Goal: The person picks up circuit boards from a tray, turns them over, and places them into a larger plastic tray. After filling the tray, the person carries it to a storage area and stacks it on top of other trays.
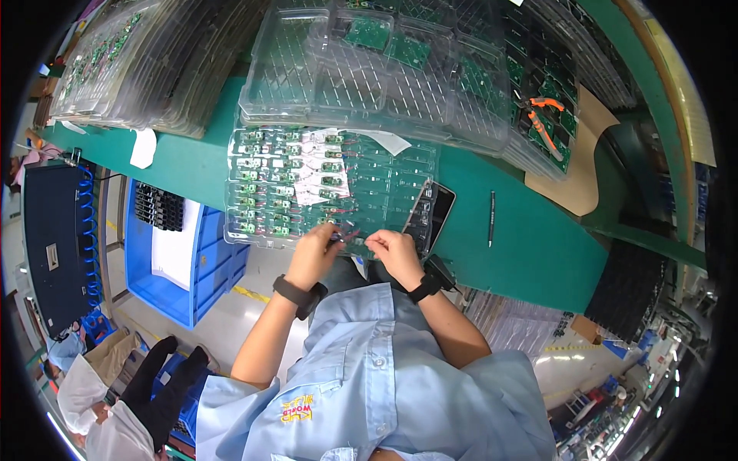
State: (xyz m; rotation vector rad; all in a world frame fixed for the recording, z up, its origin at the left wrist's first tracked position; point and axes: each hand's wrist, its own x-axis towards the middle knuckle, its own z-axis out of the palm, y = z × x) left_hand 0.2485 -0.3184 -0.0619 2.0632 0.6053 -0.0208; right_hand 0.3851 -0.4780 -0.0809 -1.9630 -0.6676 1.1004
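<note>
Over the near edge of a clear plastic tray (380, 180), my left hand (311, 255) closes its fingertips on a small dark part with red wires (350, 234). To its right, my right hand (395, 252) is pinched near the wire ends; whatever sits between its fingertips is too small to name. Rows of small green circuit boards (247, 187), some with red wires, fill the left and middle of the tray. A white paper sheet (311, 184) lies among them. The tray's right-hand pockets hold no boards.
Stacked clear trays with green boards (361, 84) stand behind, with more stacks (146, 84) at far left. Orange-handled pliers (544, 134) rest on the right stack. A phone (440, 209) and a pen (491, 219) lie right. A blue bin (188, 284) stands lower left.
</note>
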